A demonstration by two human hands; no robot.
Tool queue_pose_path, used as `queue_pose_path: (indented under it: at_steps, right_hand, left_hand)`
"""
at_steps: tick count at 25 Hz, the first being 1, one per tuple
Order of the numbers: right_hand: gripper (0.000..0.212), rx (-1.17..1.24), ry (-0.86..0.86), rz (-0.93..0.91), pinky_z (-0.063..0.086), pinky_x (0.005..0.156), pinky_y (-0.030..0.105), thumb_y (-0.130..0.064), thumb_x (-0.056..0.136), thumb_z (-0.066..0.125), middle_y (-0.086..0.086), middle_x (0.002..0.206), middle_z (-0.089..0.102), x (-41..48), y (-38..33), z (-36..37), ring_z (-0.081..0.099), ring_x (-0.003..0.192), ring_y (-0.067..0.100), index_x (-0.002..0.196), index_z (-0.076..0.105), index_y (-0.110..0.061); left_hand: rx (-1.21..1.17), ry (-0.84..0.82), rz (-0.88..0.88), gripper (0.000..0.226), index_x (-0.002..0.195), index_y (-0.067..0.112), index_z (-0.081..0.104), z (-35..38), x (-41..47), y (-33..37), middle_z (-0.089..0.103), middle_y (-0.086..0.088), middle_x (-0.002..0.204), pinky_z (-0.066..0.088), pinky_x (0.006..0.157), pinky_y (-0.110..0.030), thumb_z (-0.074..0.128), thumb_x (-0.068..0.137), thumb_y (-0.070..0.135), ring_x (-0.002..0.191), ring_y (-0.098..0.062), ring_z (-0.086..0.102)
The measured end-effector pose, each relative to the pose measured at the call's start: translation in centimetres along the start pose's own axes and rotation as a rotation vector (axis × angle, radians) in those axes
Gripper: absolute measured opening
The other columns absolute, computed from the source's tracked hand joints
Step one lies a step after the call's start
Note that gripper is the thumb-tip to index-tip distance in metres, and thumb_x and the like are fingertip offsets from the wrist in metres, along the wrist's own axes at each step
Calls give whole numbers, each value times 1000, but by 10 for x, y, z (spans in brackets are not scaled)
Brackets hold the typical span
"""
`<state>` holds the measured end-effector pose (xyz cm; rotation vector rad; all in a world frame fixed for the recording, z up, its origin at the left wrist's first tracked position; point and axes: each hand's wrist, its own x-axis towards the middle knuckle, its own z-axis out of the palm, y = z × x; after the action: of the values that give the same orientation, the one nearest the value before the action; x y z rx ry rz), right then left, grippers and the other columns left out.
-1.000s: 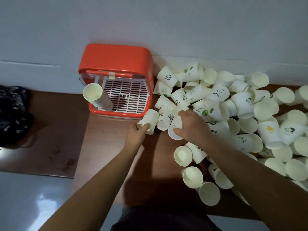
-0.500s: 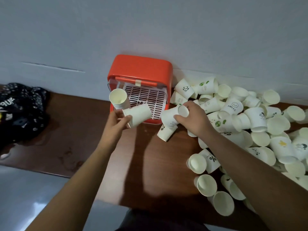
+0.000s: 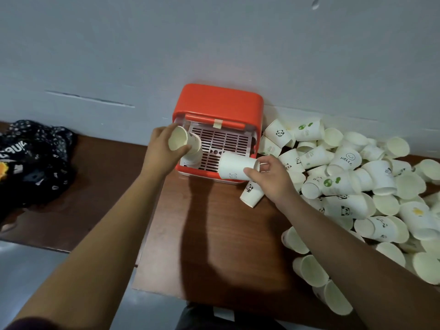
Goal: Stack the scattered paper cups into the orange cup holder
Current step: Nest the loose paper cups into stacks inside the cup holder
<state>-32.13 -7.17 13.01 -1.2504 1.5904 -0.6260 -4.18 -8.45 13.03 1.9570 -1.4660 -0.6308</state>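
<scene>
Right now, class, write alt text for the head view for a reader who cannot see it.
The left hand pushes a paper cup onto the stack in the orange cup holder while the right hand holds another cup sideways before it. Many loose cups are heaped at right on the brown table.

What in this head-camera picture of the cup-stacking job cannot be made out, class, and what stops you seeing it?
- How many cups are nested in the stack inside the orange cup holder: the left hand covers part of it.
- Number of cups in the pile: they overlap, and the right edge cuts it off.
- The black patterned cloth: the left edge cuts it off.
- Print on the right hand's cup: too small to make out.
</scene>
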Motion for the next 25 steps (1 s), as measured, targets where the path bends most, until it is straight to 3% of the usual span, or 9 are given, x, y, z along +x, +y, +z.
queue_pose_path:
  at_steps: [3,6,8,11,14,15,18,21,25]
  right_hand:
    - [49,97,-16,46,57,86,46,-53,63,76,0,103,67,1,-1,13,69,90,18,103,60,-29]
    - [37,235,-28,74,56,89,47,-41,70,78,5,92,70,3,-8,25,72,87,19,99,62,-24]
    - [38,352,-55,117,56,90,46,-30,78,78,11,99,69,5,-14,33,71,93,23,109,60,-16]
    - [38,524,-118,156,56,91,47,-19,86,73,19,117,62,5,-25,43,67,106,31,118,56,-8]
    - [31,555,-195,114,54,94,47,-16,90,70,19,119,63,3,-43,60,66,107,30,116,55,-8]
    - [27,536,-208,94,54,94,47,-15,90,69,19,117,64,3,-49,67,66,107,30,113,56,-10]
    - [26,416,-246,31,54,94,45,-19,88,72,13,113,68,6,-64,84,69,101,27,108,56,-16]
    - [40,254,-293,-71,56,92,44,-27,79,76,6,112,69,13,-75,104,69,100,20,113,57,-14]
    - [31,25,-250,-216,50,72,10,-20,86,72,-7,114,62,28,-88,114,59,98,2,114,58,-16]
  left_hand:
    - [125,-86,94,70,144,18,48,9,21,-2,45,-9,144,39,106,-36,77,82,32,128,-26,48]
    - [300,-271,112,78,147,14,44,14,32,-12,44,-9,151,38,111,-44,78,80,34,135,-31,45]
    - [281,-231,130,74,146,13,45,13,27,-16,44,-9,150,36,113,-43,76,82,36,137,-28,42]
    - [-57,31,42,47,127,17,60,8,-4,-13,61,-2,126,48,99,-37,63,91,47,116,-19,59]
    - [-773,-161,-268,54,123,9,62,3,-35,-5,71,-8,112,56,92,-41,64,90,52,101,-24,70]
    - [-895,-216,-301,54,124,5,61,3,-40,-6,71,-11,111,55,92,-41,66,90,47,101,-28,70]
    - [-1009,-171,-294,54,124,0,61,-11,-37,-10,69,-16,109,52,94,-41,70,88,39,102,-28,68]
    - [-1093,-125,-230,51,124,0,60,-27,-29,-13,68,-5,99,52,82,-31,69,90,37,89,-15,67]
    - [-901,41,-191,37,126,7,57,-38,-12,-8,64,0,107,51,75,-18,66,94,22,91,-2,65]
